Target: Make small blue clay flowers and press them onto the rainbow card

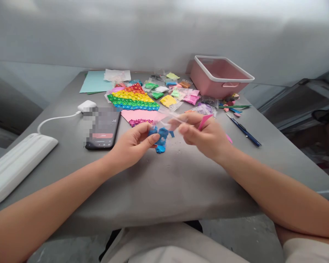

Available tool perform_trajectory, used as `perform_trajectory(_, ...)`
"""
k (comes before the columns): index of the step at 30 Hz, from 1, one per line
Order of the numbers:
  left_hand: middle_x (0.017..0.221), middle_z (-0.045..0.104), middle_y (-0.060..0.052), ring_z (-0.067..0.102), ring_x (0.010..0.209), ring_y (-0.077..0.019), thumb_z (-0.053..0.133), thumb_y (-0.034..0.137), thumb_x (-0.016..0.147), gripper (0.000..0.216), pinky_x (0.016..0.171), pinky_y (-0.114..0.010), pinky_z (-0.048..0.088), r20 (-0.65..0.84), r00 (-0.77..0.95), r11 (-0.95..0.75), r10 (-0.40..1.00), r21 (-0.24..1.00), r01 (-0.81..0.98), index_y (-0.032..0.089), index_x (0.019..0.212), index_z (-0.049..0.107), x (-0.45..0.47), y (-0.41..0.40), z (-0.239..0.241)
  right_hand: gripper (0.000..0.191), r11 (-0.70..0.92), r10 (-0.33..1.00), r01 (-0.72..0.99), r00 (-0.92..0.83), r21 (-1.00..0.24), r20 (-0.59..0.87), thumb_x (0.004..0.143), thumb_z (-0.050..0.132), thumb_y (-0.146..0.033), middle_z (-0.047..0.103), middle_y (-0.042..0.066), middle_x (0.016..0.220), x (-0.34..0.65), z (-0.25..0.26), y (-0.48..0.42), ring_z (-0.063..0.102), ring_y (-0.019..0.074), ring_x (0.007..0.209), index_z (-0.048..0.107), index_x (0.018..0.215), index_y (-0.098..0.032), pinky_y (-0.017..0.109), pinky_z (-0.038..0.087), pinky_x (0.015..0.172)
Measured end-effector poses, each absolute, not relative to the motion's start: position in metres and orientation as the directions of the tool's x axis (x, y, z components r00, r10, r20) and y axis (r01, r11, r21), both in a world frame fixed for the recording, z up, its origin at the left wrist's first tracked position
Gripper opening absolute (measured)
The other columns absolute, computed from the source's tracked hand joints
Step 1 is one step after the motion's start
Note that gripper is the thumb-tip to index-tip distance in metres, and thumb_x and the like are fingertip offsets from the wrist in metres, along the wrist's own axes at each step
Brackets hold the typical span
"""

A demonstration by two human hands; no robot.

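Observation:
My left hand (pixel 134 144) is closed around a small clear bag of blue modelling clay (pixel 161 138), thumb in front and fingers behind. A lump of the clay shows at the bag's lower end. My right hand (pixel 205 133) is curled just to the right, near the bag's upper edge, and slightly blurred. A slim pink plastic tool (pixel 205 121) passes through its grip, one end showing above the fingers. Clear film stretches by its fingertips. Behind my hands lies a pink card (pixel 141 114) covered with rainbow bands of small flower-like pieces (pixel 134 99).
Clay packets (pixel 168 101) in several colours lie at the back, beside a pink basket (pixel 208 78) with a white rim. A blue craft knife or pen (pixel 244 129) lies right. Leftward are a phone (pixel 102 128), a white charger (pixel 87 106) and a white power strip (pixel 22 166).

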State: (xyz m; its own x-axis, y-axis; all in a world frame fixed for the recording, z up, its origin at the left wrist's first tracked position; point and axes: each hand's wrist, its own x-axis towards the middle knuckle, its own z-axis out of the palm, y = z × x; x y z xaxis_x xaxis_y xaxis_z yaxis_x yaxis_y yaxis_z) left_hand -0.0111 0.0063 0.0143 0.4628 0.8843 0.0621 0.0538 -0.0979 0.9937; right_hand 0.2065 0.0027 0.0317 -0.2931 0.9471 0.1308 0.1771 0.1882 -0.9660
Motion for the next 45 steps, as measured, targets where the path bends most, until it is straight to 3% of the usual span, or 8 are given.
perform_trajectory(3, 0.077, 0.063, 0.000, 0.067, 0.068, -0.0155, 0.065, 0.038, 0.090, 0.022, 0.068, -0.029, 0.053, 0.126, 0.478, -0.276, 0.869, 0.925, 0.259, 0.019, 0.082, 0.059, -0.018, 0.013, 0.015, 0.045, 0.235, 0.959, 0.241, -0.215, -0.942, 0.185, 0.082, 0.071, -0.066, 0.051, -0.003, 0.061, 0.214, 0.043, 0.006, 0.030, 0.0067, 0.048, 0.074, 0.086, -0.021, 0.027, 0.023, 0.045)
perform_trajectory(8, 0.080, 0.067, -0.001, 0.064, 0.072, -0.0156, 0.061, 0.034, 0.093, 0.015, 0.071, -0.028, 0.048, 0.251, 0.486, -0.470, 0.837, 0.785, 0.404, 0.022, 0.085, 0.062, -0.023, 0.016, 0.016, 0.044, 0.196, 0.911, 0.450, -0.412, -0.871, -0.008, 0.079, 0.074, -0.063, 0.041, -0.005, 0.050, 0.222, 0.055, 0.011, 0.028, 0.0061, 0.045, 0.077, 0.078, -0.019, 0.026, 0.019, 0.041)
perform_trajectory(12, 0.106, 0.068, -0.003, 0.059, 0.073, -0.0131, 0.069, 0.035, 0.089, 0.024, 0.073, -0.028, 0.049, 0.417, 0.238, -0.480, 0.877, 0.750, 0.455, 0.024, 0.109, 0.062, -0.018, 0.011, 0.010, 0.044, 0.205, 0.871, 0.451, -0.489, -0.869, -0.048, 0.080, 0.075, -0.062, 0.045, -0.003, 0.050, 0.226, 0.061, 0.012, 0.031, 0.0066, 0.046, 0.078, 0.074, -0.019, 0.026, 0.019, 0.041)
perform_trajectory(15, 0.101, 0.063, -0.003, 0.055, 0.072, -0.0128, 0.071, 0.032, 0.087, 0.022, 0.069, -0.028, 0.048, 0.494, 0.141, -0.505, 0.858, 0.764, 0.402, 0.022, 0.102, 0.060, -0.011, 0.003, 0.009, 0.043, 0.254, 0.903, 0.422, -0.425, -0.870, 0.058, 0.074, 0.081, -0.061, 0.048, -0.002, 0.051, 0.228, 0.064, 0.006, 0.033, 0.0072, 0.047, 0.074, 0.065, -0.020, 0.027, 0.022, 0.042)
perform_trajectory(22, 0.065, 0.058, 0.002, 0.050, 0.059, -0.0105, 0.062, 0.033, 0.094, 0.025, 0.057, -0.024, 0.041, 0.415, 0.553, -0.597, 0.722, 0.778, 0.195, 0.019, 0.074, 0.059, -0.004, -0.017, 0.018, 0.043, 0.404, 0.899, 0.447, -0.356, -0.798, 0.255, 0.075, 0.082, -0.059, 0.059, -0.002, 0.057, 0.208, 0.046, -0.014, 0.031, 0.0073, 0.049, 0.069, 0.062, -0.020, 0.028, 0.023, 0.046)
perform_trajectory(30, 0.061, 0.049, 0.004, 0.043, 0.055, -0.0095, 0.048, 0.028, 0.101, 0.033, 0.054, -0.023, 0.035, 0.366, 0.570, -0.587, 0.736, 0.765, 0.266, 0.020, 0.069, 0.051, -0.007, -0.013, 0.016, 0.044, 0.423, 0.836, 0.322, -0.500, -0.847, 0.227, 0.083, 0.075, -0.059, 0.055, -0.003, 0.057, 0.198, 0.031, -0.013, 0.037, 0.0081, 0.053, 0.068, 0.066, -0.019, 0.027, 0.030, 0.051)
perform_trajectory(37, 0.073, 0.061, 0.000, 0.058, 0.066, -0.0099, 0.044, 0.024, 0.104, 0.023, 0.063, -0.021, 0.046, 0.404, 0.672, -0.556, 0.621, 0.831, 0.013, 0.020, 0.083, 0.051, -0.010, -0.017, 0.020, 0.036, 0.394, 0.697, -0.017, -0.646, -0.919, 0.311, 0.100, 0.059, -0.034, 0.059, 0.000, 0.073, 0.195, 0.034, -0.018, 0.060, 0.0099, 0.069, 0.050, 0.069, -0.019, 0.023, 0.045, 0.060)
perform_trajectory(45, 0.060, 0.054, 0.004, 0.048, 0.053, -0.0068, 0.046, 0.013, 0.098, 0.024, 0.053, -0.017, 0.042, 0.536, 0.623, -0.618, 0.569, 0.779, -0.106, 0.019, 0.075, 0.047, -0.007, -0.024, 0.023, 0.032, 0.204, 0.657, -0.143, -0.714, -0.969, 0.244, 0.103, 0.052, -0.030, 0.045, -0.004, 0.070, 0.195, 0.036, -0.028, 0.044, 0.0059, 0.055, 0.042, 0.074, -0.020, 0.020, 0.040, 0.049)
